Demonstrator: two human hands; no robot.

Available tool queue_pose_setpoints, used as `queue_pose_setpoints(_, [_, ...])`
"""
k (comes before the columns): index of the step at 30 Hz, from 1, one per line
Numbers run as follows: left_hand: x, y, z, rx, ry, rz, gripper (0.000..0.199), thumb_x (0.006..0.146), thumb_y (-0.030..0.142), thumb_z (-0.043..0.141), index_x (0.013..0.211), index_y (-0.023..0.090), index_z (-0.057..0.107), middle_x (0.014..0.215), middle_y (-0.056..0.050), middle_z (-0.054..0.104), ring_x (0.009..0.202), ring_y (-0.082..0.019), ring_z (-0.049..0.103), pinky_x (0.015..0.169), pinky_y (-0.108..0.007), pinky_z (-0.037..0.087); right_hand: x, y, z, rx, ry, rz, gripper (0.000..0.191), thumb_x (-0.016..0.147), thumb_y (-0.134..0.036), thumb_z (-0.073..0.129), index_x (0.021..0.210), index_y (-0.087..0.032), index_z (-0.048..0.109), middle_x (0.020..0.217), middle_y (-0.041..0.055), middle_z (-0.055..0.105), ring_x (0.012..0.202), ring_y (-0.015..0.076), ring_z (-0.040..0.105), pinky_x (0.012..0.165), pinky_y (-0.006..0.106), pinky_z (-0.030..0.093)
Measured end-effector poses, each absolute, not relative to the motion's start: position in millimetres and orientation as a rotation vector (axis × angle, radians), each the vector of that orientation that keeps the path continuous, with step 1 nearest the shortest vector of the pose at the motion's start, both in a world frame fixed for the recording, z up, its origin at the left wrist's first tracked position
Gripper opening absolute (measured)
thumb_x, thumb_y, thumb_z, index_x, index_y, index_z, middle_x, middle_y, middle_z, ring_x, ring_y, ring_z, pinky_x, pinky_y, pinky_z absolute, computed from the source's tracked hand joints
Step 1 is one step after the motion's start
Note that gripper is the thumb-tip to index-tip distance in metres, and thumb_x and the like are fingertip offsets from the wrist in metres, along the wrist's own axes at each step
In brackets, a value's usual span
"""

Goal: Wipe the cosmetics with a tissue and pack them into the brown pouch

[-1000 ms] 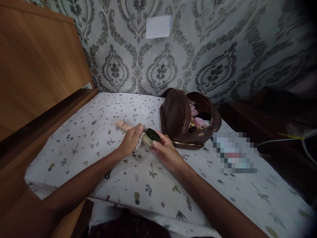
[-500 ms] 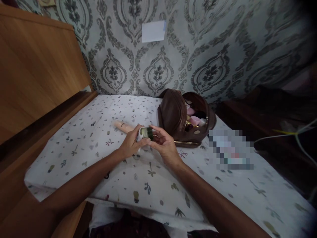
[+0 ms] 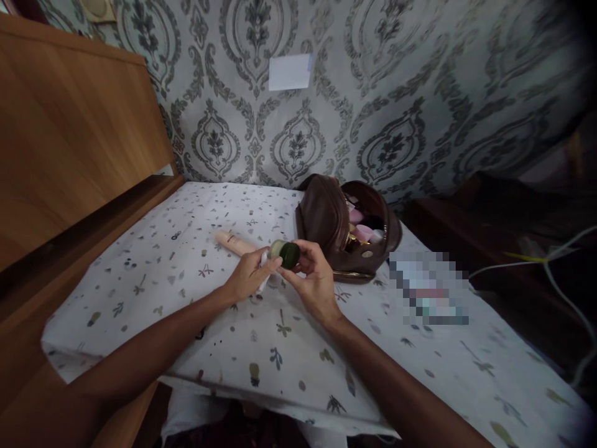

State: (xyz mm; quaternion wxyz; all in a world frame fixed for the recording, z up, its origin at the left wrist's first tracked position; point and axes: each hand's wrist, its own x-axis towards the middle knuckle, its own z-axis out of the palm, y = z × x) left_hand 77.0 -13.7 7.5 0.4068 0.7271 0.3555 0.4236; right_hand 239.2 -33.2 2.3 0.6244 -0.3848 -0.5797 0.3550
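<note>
Gripping a small round jar (image 3: 278, 249) in the left hand (image 3: 247, 275), thumb laid along the near side, above the middle of the surface (image 3: 158, 305). Seen at a tilt: a pale green body, smooth and glass-like, with a broad dark green lid (image 3: 291, 254), glossy and disc-shaped, facing right. Pressed between left hand and jar, a thin, crumpled white wad (image 3: 264, 281), too blurred to tell paper from cloth. Closed around the lid from the right: the right hand (image 3: 314, 274), with fingers arched over the far rim and thumb drawn in at the near edge; cannot tell how firmly. Both wrists bent inward, forearms reaching up from the lower corners and converging at the jar.

Just beyond the left hand, partly covered by it: a slim peach tube (image 3: 232, 242), smooth and slanting. Near the right hand, farther back: a brown bag (image 3: 321, 214), soft, leather-like, rounded, unzipped along gold-toned teeth, with pink and white pieces (image 3: 364, 233) inside. Under all this, white cloth printed with small plants, lightly creased. To the right of the bag, a pixelated item (image 3: 429, 289), not readable. Behind, a wall (image 3: 261, 134) of grey damask pattern; at left, a flat panel (image 3: 79, 118) of grained, orange-brown wood.
</note>
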Motion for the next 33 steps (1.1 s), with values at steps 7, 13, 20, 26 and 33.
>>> queue_pose_setpoints(7, [73.2, -13.3, 14.9, 1.881, 1.085, 1.356, 0.046, 0.095, 0.062, 0.046, 0.077, 0.021, 0.047, 0.057, 0.006, 0.036, 0.055, -0.012, 0.039, 0.056, -0.027, 0.033, 235.2, -34.0, 0.4, -0.951, -1.272, 0.964, 0.048, 0.057, -0.028, 0.092, 0.095, -0.024, 0.062, 0.084, -0.0026, 0.067, 0.07, 0.0144, 0.061, 0.059, 0.025, 0.048])
queue_pose_setpoints(13, [72.8, -14.1, 16.7, 1.978, 0.892, 1.366, 0.048, 0.104, 0.051, 0.031, 0.109, 0.016, 0.063, 0.089, -0.004, 0.059, 0.08, -0.016, 0.057, 0.077, -0.029, 0.047, 235.4, -29.9, -2.1, -0.859, -1.089, 1.326, 0.048, 0.061, -0.037, 0.091, 0.101, -0.024, 0.067, 0.084, -0.0034, 0.067, 0.063, 0.0115, 0.062, 0.055, 0.023, 0.05])
queue_pose_setpoints(20, [71.7, -15.2, 10.6, 2.45, 0.932, 1.271, 0.049, 0.105, 0.044, 0.033, 0.142, 0.018, 0.052, 0.092, -0.003, 0.049, 0.077, -0.015, 0.053, 0.074, -0.027, 0.047, 236.7, -27.7, -0.6, -0.699, -0.789, 1.605, 0.045, 0.063, -0.036, 0.092, 0.101, -0.027, 0.071, 0.084, -0.0043, 0.072, 0.068, 0.0101, 0.066, 0.066, 0.023, 0.056])
queue_pose_setpoints(26, [66.3, -8.5, 11.8, 2.613, 0.975, 1.267, 0.051, 0.1, 0.05, 0.048, 0.143, 0.022, 0.05, 0.095, -0.003, 0.051, 0.081, -0.017, 0.054, 0.072, -0.027, 0.047, 237.2, -28.5, 6.0, -0.649, -0.749, 1.663, 0.039, 0.061, -0.025, 0.092, 0.095, -0.026, 0.072, 0.094, -0.0042, 0.075, 0.08, 0.0093, 0.069, 0.076, 0.02, 0.058])
queue_pose_setpoints(33, [64.4, -3.6, 8.1, 2.615, 0.957, 1.246, 0.05, 0.095, 0.054, 0.056, 0.134, 0.023, 0.057, 0.095, -0.004, 0.055, 0.085, -0.019, 0.058, 0.076, -0.029, 0.05, 238.8, -27.5, 0.5, -0.741, -0.928, 1.651, 0.039, 0.067, -0.051, 0.087, 0.083, -0.022, 0.066, 0.067, -0.0044, 0.071, 0.051, 0.0105, 0.064, 0.052, 0.022, 0.053])
